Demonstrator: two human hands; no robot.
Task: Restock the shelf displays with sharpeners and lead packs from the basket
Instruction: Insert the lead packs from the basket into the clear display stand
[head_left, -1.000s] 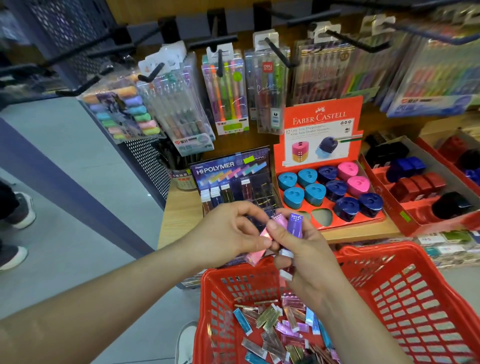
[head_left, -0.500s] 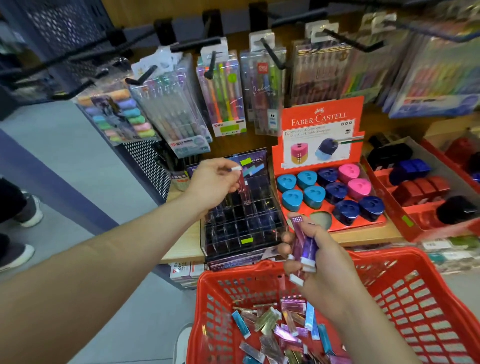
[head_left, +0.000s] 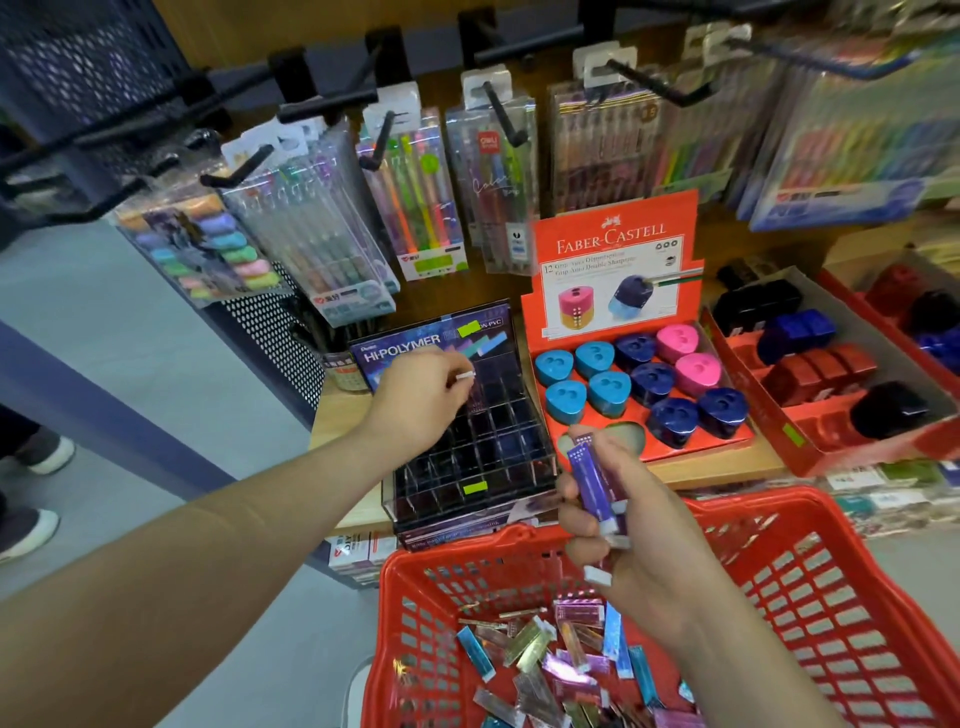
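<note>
My left hand (head_left: 415, 397) pinches one lead pack (head_left: 464, 376) by its white cap over the back rows of the clear Hi-Polymer slotted display (head_left: 478, 457). My right hand (head_left: 639, 540) grips a bunch of purple lead packs (head_left: 592, 480) above the near rim of the red basket (head_left: 841, 587). Several loose lead packs (head_left: 561, 665) in blue, purple and gold lie on the basket floor. To the right stands the red Faber-Castell tray (head_left: 618, 260) with blue, navy and pink sharpeners (head_left: 652, 382) and one bare slot at its front left.
Another red tray of black, blue and red sharpeners (head_left: 826, 364) stands at the right. Pen packs (head_left: 415, 197) hang on black hooks above the wooden shelf (head_left: 332, 415). Someone's shoes (head_left: 31, 525) show on the grey floor at the left.
My left hand took one lead pack from the bunch in my right hand and carried it up and left over the slotted display. My right hand lowered slightly toward the basket.
</note>
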